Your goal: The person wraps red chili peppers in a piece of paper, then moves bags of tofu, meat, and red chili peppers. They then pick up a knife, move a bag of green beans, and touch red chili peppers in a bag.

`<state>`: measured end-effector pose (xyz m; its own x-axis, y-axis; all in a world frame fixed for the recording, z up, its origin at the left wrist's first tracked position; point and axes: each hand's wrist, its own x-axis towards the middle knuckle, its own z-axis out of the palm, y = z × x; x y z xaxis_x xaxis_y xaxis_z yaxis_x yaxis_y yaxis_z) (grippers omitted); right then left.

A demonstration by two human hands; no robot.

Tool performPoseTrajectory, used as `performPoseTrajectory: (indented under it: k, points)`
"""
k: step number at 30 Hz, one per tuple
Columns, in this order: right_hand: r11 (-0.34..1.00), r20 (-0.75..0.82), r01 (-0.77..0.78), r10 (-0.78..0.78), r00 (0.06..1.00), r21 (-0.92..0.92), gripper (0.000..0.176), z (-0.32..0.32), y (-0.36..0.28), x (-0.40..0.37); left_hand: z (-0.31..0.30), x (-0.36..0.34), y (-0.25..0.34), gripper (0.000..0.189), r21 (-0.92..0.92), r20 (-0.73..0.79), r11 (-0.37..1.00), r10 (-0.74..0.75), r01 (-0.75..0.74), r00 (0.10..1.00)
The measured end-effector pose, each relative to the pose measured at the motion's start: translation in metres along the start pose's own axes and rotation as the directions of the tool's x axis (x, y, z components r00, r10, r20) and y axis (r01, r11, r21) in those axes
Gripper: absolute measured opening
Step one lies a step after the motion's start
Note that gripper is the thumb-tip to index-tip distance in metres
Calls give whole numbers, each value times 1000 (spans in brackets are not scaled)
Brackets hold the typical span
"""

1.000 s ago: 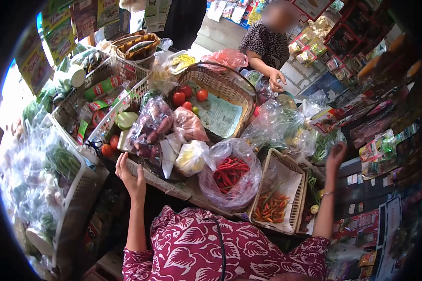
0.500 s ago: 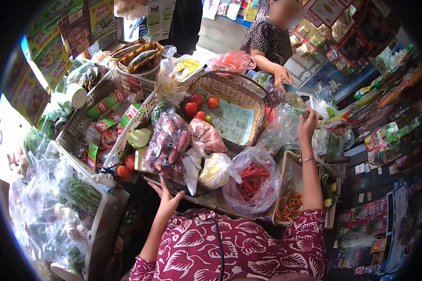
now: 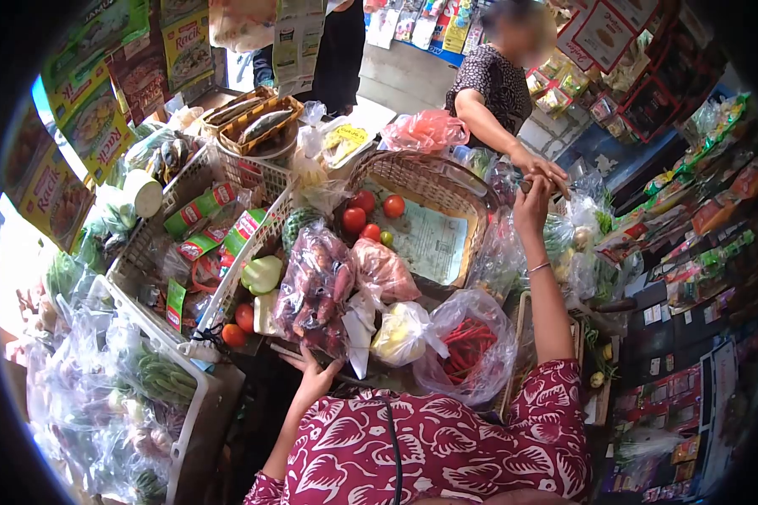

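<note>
My right hand [image 3: 530, 200] is stretched out over the far right of the stall, its fingers closed around something small and dark that I cannot make out. It meets the hand [image 3: 541, 167] of another person, and the two appear to touch. My left hand [image 3: 312, 374] rests with its fingers spread at the near edge of the display, just below a clear bag of reddish-purple produce [image 3: 316, 282]. Beside that bag are a knotted bag with yellowish contents [image 3: 397, 335] and an open plastic bag of red chillies [image 3: 467, 349].
A woven basket [image 3: 478, 223] holds tomatoes [image 3: 354, 221] and a sheet of paper. Left of it stands a plastic crate [image 3: 206, 324] with packets. Bagged vegetables [image 3: 101, 379] fill the near left. Sachets [image 3: 101, 126] hang at the upper left; packaged goods line the right.
My right hand has moved forward to the other person's hand, which has shifted right and let go of a bluish thing. The view has shifted slightly; my left hand stays at the display edge.
</note>
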<state>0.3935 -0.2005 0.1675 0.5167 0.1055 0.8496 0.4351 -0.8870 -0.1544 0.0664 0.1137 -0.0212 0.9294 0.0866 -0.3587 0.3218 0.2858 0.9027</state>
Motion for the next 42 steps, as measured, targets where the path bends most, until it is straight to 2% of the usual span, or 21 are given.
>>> performPoseTrajectory:
  k: [2,3,5,11,14,16,17,18,20,21,22,26,27,28,30,31,34,35,38,40,42]
  points:
    - [999,-7,40,-40,999,-32,22,9,0,2,-4,0,-2,94,-5,6,988,-156,156,988]
    - [999,18,5,-5,1000,-38,22,11,0,2,-8,3,-12,94,-7,2,987,-158,158,987]
    - [997,24,54,-53,998,-58,23,15,0,8,-10,10,-27,92,87,1,995,43,-43,999]
    - [993,51,113,-111,992,-29,37,26,12,19,-3,-1,-1,89,9,13,999,-37,37,999]
    - [993,107,119,-118,987,2,46,32,20,3,-8,7,-20,88,60,-8,997,42,-42,999]
    - [994,233,-27,1,972,110,41,31,21,-16,-3,1,-7,88,-28,-1,999,22,-22,1000]
    - [962,301,-195,131,945,192,36,25,12,-26,-2,-1,-1,88,-61,4,998,-12,13,1000]
    - [962,301,-192,128,945,193,36,24,18,-37,0,-2,0,89,-94,10,995,-45,46,999]
    - [930,408,-321,227,885,181,35,27,31,-58,-3,1,-8,89,-154,22,985,-79,82,997]
    - [930,409,-320,225,885,182,35,24,35,-67,-7,5,-19,90,-62,-1,997,-43,43,999]
    - [880,385,-393,276,881,268,36,20,33,-75,-9,7,-25,91,32,-22,999,-5,6,1000]
    - [556,342,-587,486,804,589,40,3,26,-106,-7,4,-16,92,-11,-2,999,-47,47,999]
    - [629,241,-536,496,834,563,37,-1,28,-111,-6,3,-13,92,-10,-1,999,-47,47,999]
    - [630,240,-537,497,834,561,37,-5,35,-119,-5,2,-9,91,-2,-3,999,-53,53,999]
    - [565,293,-635,580,760,527,32,-9,52,-138,0,-3,1,91,5,1,998,-62,62,998]
    - [724,176,-567,546,819,394,29,-9,52,-145,4,-6,9,90,0,-24,999,-50,50,998]
    - [814,218,-529,486,846,240,24,-19,54,-163,10,-11,21,89,47,-63,998,-26,29,998]
    - [828,132,-499,481,867,256,20,-12,60,-171,11,-13,23,89,10,-62,998,-68,68,996]
    - [784,211,-561,520,827,266,17,-13,66,-186,7,-8,12,92,28,-71,996,-79,81,994]
    - [774,234,-578,530,815,259,17,-15,62,-190,7,-6,8,92,-15,-24,999,29,-30,999]
    - [764,258,-590,533,805,261,17,-17,58,-190,8,-7,7,91,-60,-42,998,-13,11,999]
